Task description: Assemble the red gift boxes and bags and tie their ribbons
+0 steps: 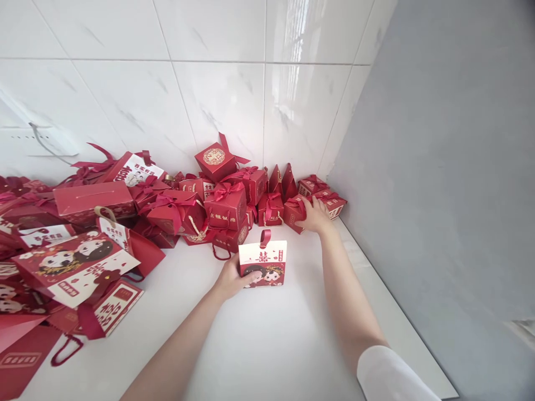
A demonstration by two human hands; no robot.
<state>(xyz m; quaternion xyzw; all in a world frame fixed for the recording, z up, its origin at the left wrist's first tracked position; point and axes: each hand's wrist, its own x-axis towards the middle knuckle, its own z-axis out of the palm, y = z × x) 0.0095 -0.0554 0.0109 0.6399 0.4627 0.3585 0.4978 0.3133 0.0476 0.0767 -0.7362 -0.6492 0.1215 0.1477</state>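
My left hand [230, 278] is closed around the left side of a red and white candy gift box [272, 273], which stands upright on the white tabletop [251, 345]. Cartoon faces, a red character and a ribbon loop at the top mark this box. Further back on the right, my right hand [314, 215] grips a small red gift box [293, 213] with a ribbon bow, its fingers over the right side. Another red box [332, 203] with a patterned side sits just beyond that hand. Some of the right fingertips are hidden among the boxes.
A heap of red gift boxes [94, 200] covers the left side. More ribbon-tied boxes [226, 207] are stacked along the white tiled wall [221, 94]. A grey wall [451, 184] bounds the table on the right. A cable [48, 146] runs at far left.
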